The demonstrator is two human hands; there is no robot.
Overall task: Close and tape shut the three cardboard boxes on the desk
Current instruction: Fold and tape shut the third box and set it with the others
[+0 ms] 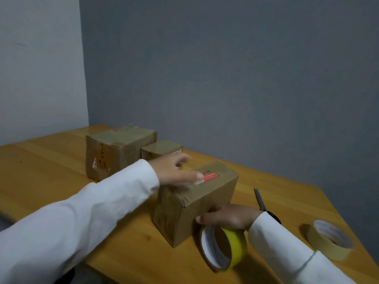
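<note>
Head view: a wooden desk (51, 171) set in a corner, grey wall behind, paler wall on the left.
Near box (196, 201): cardboard, flaps down, lying at a slant on the desk's middle; a red label (211, 176) on its top; what is inside cannot be seen.
Big box (114, 150): far left on the desk, closed, with tape bands across its top and over the front edge; contents hidden.
Small box (161, 149): just right of the big box and touching or nearly touching it, closed, glossy tape on top; its front lower part is hidden by the left hand.
Left hand (174, 171): white sleeve, reaching across from the left; fingers stretched out fairly flat over the near box's top, fingertips at the red label; blurred, so whether they press the cardboard or only hover I cannot tell; it grips nothing.
Right hand (227, 218): white sleeve, at the near box's right side wall; fingers curled over the top of the yellow tape roll, holding it, knuckles against or just beside the box.
Yellow tape (223, 248): a roll standing on edge on the desk, just right of the near box's front corner, white inner core facing the camera.
Beige tape (330, 239): a second roll lying flat near the desk's right edge, well apart from the boxes.
Scissors (260, 201): dark, on the desk right of the near box, blades pointing away; handles partly hidden behind the right sleeve.
Hard to make out: print on the big box's front and on the red label is too blurred to read.
</note>
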